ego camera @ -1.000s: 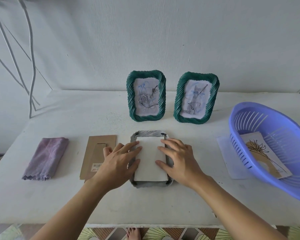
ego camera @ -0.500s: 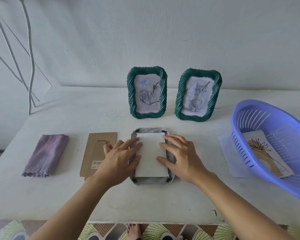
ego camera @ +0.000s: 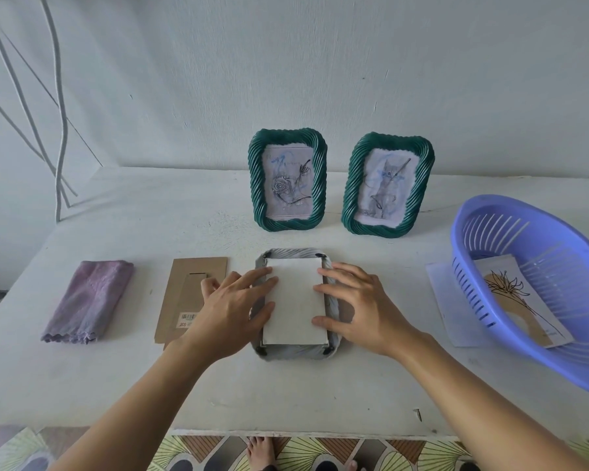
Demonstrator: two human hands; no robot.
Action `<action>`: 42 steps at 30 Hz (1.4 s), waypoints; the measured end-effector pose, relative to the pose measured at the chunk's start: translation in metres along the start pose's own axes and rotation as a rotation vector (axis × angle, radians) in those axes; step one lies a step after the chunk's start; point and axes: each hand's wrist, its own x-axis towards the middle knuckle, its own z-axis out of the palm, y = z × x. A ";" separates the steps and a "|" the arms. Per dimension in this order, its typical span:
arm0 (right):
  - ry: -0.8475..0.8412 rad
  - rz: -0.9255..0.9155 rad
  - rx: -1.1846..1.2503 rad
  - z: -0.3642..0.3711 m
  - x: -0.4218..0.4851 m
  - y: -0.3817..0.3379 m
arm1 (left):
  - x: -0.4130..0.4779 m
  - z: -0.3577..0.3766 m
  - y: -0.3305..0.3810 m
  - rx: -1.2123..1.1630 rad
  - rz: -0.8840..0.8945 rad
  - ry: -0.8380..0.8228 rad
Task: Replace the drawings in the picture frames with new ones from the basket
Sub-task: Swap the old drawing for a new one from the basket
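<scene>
A third picture frame (ego camera: 296, 352) lies face down in the middle of the table, its back open, with a white sheet (ego camera: 295, 300) lying in it. My left hand (ego camera: 232, 311) rests on the sheet's left edge with straight fingers. My right hand (ego camera: 361, 305) touches its right edge, fingers spread. Two green twisted frames stand at the back: one (ego camera: 288, 180) holds a rose drawing, the other (ego camera: 388, 185) a cat drawing. A purple basket (ego camera: 538, 287) at the right holds a flower drawing (ego camera: 517, 300).
A brown cardboard frame back (ego camera: 191, 297) lies left of the open frame, partly under my left hand. A folded purple cloth (ego camera: 89, 300) lies further left. A white sheet (ego camera: 446, 300) sticks out from under the basket. A small screw (ego camera: 418, 413) lies near the front edge.
Both hands stay on the white sheet; the fingers have shifted only slightly along its edges. The head camera has tilted a little.
</scene>
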 end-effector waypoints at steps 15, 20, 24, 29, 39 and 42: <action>0.029 0.027 0.058 0.005 0.000 0.002 | -0.009 -0.013 -0.008 -0.220 -0.165 0.149; 0.062 0.027 0.080 0.004 0.000 0.000 | -0.024 -0.032 -0.035 -0.165 -0.507 0.294; 0.072 0.021 0.090 0.005 0.000 0.000 | -0.037 -0.034 -0.039 -0.108 -0.628 0.119; 0.061 0.021 0.084 0.004 0.001 0.000 | -0.045 -0.030 -0.031 -0.046 -0.625 0.017; 0.097 0.026 0.073 0.004 -0.001 -0.006 | -0.040 -0.029 -0.036 -0.087 -0.615 0.136; 0.109 0.023 0.061 0.005 -0.002 -0.009 | -0.040 -0.030 -0.032 -0.063 -0.558 0.145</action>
